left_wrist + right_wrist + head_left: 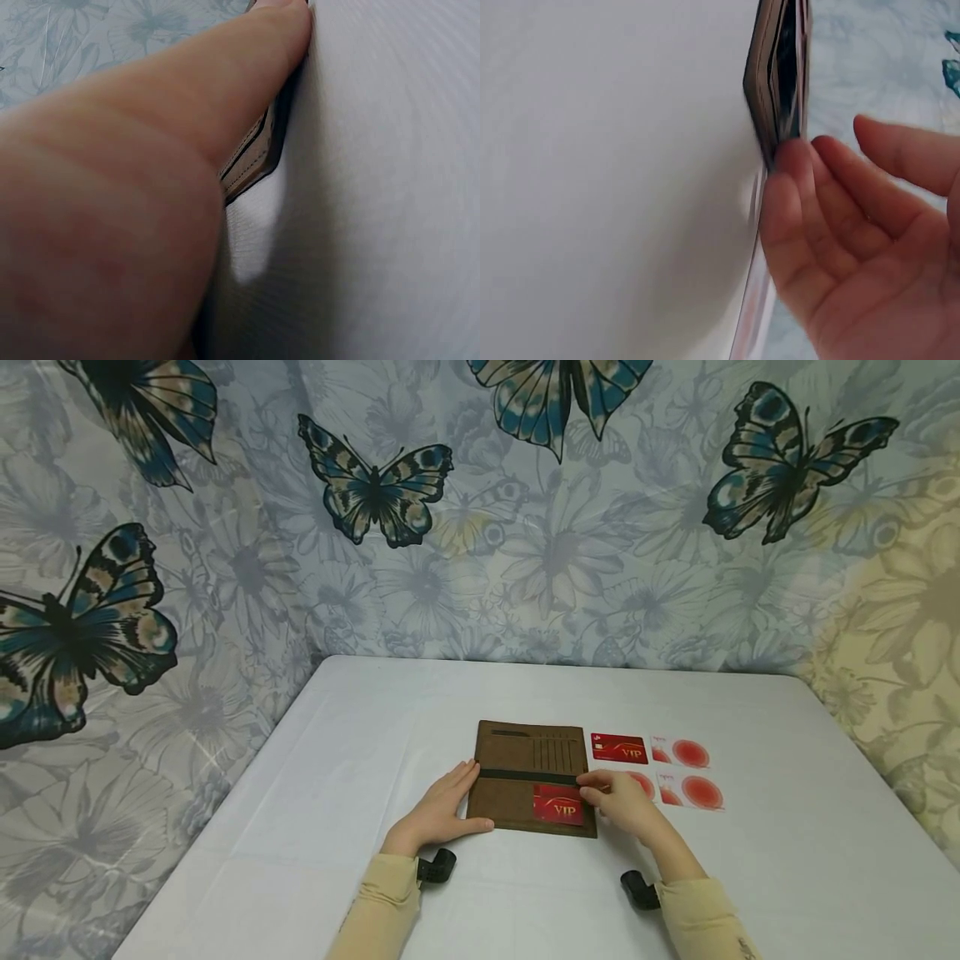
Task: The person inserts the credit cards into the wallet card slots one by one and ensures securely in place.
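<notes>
A brown wallet lies unfolded flat on the table, with a dark strip along its middle fold. On its near half, toward the right, is a red VIP card. My left hand rests at the wallet's left side, fingers extended along the edge and thumb on the near left corner. My right hand has its fingertips against the wallet's right edge, close to the card. In the right wrist view the thumb of that hand stands apart from the fingers, which touch the layered wallet edge.
Right of the wallet lie another red VIP card and several white cards with red circles, including a far one and a nearer one. One more is partly covered by my right hand. A butterfly-patterned wall borders the white table.
</notes>
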`<action>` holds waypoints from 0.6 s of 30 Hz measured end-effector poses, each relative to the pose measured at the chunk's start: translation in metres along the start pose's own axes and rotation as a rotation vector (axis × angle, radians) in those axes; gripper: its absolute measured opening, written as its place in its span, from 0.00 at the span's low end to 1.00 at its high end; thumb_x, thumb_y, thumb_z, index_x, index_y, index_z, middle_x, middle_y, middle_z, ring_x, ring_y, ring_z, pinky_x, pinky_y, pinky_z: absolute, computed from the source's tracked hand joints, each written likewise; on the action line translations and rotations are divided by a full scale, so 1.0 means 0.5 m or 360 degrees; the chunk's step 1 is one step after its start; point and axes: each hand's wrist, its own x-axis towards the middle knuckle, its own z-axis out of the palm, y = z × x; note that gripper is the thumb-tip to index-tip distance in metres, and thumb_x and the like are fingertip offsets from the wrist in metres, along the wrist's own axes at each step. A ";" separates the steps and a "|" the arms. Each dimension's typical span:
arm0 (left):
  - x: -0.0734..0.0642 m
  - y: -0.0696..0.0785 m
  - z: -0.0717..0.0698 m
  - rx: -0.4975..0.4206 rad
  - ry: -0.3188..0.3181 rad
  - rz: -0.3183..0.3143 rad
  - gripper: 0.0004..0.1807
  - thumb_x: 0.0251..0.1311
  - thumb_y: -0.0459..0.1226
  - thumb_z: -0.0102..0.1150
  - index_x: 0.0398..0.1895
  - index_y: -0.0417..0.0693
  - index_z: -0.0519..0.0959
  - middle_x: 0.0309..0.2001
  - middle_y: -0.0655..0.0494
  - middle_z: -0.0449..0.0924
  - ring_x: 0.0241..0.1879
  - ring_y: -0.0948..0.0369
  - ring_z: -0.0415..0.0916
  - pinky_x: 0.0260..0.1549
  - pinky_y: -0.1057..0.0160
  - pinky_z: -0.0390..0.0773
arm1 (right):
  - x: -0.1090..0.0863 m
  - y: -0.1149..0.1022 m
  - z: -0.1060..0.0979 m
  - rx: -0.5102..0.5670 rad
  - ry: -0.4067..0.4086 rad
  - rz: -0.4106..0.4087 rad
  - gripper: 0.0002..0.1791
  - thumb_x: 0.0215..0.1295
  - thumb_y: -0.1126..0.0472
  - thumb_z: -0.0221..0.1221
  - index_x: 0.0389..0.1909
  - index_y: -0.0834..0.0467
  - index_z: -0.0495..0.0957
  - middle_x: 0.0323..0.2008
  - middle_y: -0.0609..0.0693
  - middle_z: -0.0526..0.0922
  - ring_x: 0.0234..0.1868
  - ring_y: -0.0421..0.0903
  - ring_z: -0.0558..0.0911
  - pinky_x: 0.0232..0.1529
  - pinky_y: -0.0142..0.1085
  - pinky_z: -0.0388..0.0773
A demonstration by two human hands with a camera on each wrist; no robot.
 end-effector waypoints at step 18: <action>0.002 0.001 0.001 0.0014 -0.0005 0.0002 0.52 0.53 0.63 0.55 0.73 0.45 0.47 0.72 0.52 0.42 0.70 0.56 0.38 0.64 0.50 0.45 | -0.047 0.022 -0.029 0.0141 -0.0214 -0.0285 0.25 0.53 0.59 0.67 0.50 0.69 0.76 0.49 0.62 0.76 0.50 0.57 0.74 0.45 0.45 0.74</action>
